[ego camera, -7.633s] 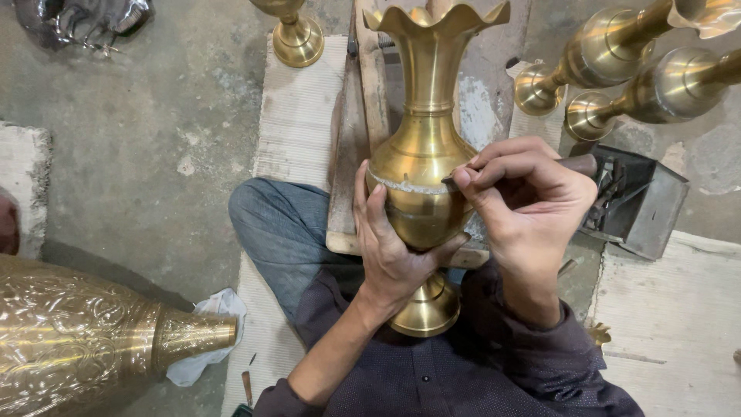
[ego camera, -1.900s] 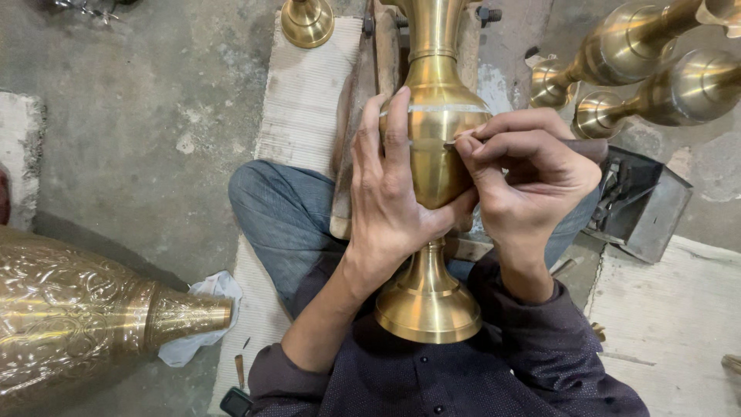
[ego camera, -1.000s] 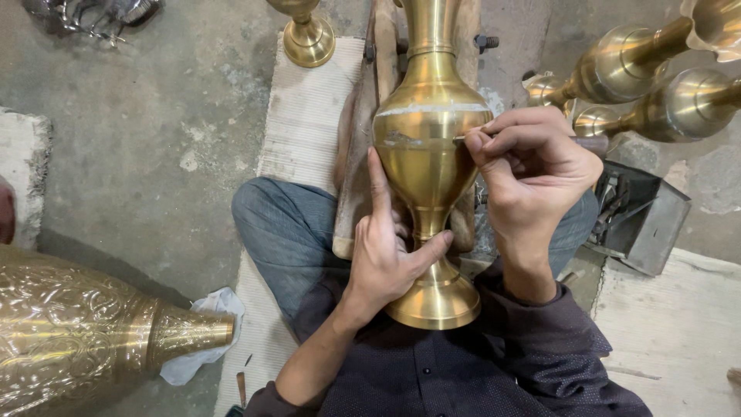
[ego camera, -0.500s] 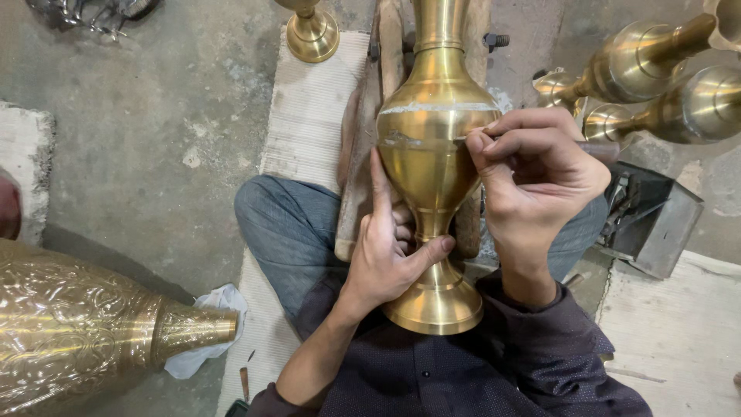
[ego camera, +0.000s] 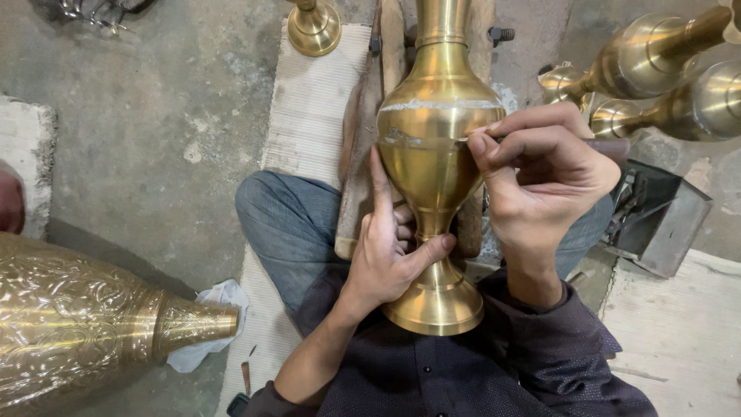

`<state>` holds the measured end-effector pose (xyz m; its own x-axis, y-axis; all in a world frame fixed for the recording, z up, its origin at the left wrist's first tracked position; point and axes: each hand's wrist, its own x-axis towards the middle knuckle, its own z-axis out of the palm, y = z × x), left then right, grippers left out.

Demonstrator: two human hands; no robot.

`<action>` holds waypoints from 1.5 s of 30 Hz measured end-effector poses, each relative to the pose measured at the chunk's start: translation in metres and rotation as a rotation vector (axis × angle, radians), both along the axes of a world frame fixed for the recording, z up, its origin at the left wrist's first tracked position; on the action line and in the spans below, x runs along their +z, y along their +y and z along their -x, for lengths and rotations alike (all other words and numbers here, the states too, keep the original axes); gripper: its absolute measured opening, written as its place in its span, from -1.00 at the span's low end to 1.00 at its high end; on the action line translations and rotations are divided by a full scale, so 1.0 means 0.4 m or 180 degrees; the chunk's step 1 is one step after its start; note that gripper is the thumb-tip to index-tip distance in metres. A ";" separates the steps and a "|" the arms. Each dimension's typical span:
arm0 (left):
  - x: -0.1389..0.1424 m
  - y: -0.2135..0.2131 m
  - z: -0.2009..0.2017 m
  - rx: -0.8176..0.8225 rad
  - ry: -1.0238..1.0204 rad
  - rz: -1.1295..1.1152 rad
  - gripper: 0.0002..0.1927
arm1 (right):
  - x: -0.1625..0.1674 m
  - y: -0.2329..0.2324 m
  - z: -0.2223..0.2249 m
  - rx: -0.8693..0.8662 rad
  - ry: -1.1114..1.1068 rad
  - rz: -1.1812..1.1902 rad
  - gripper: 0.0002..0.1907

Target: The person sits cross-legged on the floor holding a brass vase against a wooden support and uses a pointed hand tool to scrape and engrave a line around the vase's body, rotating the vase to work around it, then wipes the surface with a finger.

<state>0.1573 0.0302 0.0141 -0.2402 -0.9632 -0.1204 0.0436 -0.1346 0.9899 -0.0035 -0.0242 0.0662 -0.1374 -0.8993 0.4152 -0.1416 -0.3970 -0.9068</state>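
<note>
Change: since half a second ago, the brass vase [ego camera: 438,166] sits a little lower in the view, and the left index finger lies stretched up along its belly.
Vase position: it lies over the person's lap, foot toward the body, neck pointing away over a wooden block [ego camera: 363,147].
Left hand [ego camera: 390,247]: it is wrapped around the narrow stem just above the foot, holding the vase.
Right hand [ego camera: 540,174]: the fingers are pinched tightly on a thin tool [ego camera: 594,145]; the tip touches the vase shoulder near a scratched pale band.
Around: an engraved brass vessel [ego camera: 85,320] at the left, more brass vases [ego camera: 656,69] at the upper right, a metal box [ego camera: 664,216] beside the right knee.
</note>
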 end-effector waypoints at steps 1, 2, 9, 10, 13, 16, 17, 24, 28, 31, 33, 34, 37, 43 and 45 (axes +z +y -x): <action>0.000 0.000 0.001 -0.0005 -0.0014 -0.0021 0.32 | 0.001 0.000 0.003 -0.0022 -0.0025 -0.0054 -0.79; 0.000 -0.001 0.001 -0.0004 -0.0033 -0.0017 0.32 | 0.001 0.001 0.005 -0.0043 -0.0052 -0.0106 -0.79; -0.004 0.002 0.004 0.0011 0.0041 0.0155 0.30 | -0.022 -0.002 0.014 0.0091 -0.0033 0.0106 -0.78; -0.005 0.003 0.005 0.0011 0.0074 0.0170 0.30 | -0.028 -0.002 0.010 0.0071 -0.0041 0.0160 -0.78; -0.010 0.006 0.007 -0.0034 -0.0048 0.0152 0.30 | -0.035 0.004 0.012 -0.0081 -0.0048 0.0087 -0.79; -0.011 0.012 0.009 -0.0023 -0.0084 0.0130 0.31 | -0.032 0.006 0.018 -0.0043 -0.0049 0.0073 -0.80; -0.011 0.012 0.009 -0.0014 -0.0069 0.0178 0.30 | -0.031 0.006 0.019 0.0006 -0.0030 0.0109 -0.79; -0.012 0.010 0.010 -0.0004 0.0014 0.0203 0.30 | -0.021 -0.004 0.021 0.0045 0.0092 0.0196 -0.78; -0.012 0.015 0.015 -0.0004 0.0016 0.0098 0.30 | -0.021 0.008 0.016 -0.0127 -0.0009 0.0023 -0.79; -0.011 0.012 0.014 -0.0013 -0.0066 0.0136 0.31 | -0.019 0.006 0.021 0.0015 0.0108 0.0167 -0.79; -0.008 0.011 0.013 -0.0018 0.0007 0.0203 0.30 | -0.018 0.006 0.023 0.0100 0.0143 0.0222 -0.78; -0.008 0.008 0.013 -0.0012 0.0044 0.0252 0.30 | -0.018 0.004 0.023 0.0136 0.0103 0.0232 -0.78; -0.007 0.011 0.015 0.0007 0.0003 0.0045 0.31 | -0.023 0.007 0.023 0.0050 0.0072 0.0177 -0.79; -0.016 0.018 0.023 -0.0013 -0.0101 0.0128 0.32 | -0.037 0.019 0.030 -0.0090 0.0021 0.0120 -0.80; -0.019 0.016 0.022 0.0008 -0.0093 0.0212 0.30 | -0.039 0.018 0.033 0.0022 0.0055 0.0194 -0.80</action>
<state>0.1483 0.0368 0.0064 -0.2350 -0.9699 -0.0631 0.0148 -0.0685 0.9975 -0.0167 -0.0168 0.0505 -0.1236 -0.8732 0.4715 -0.1540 -0.4525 -0.8784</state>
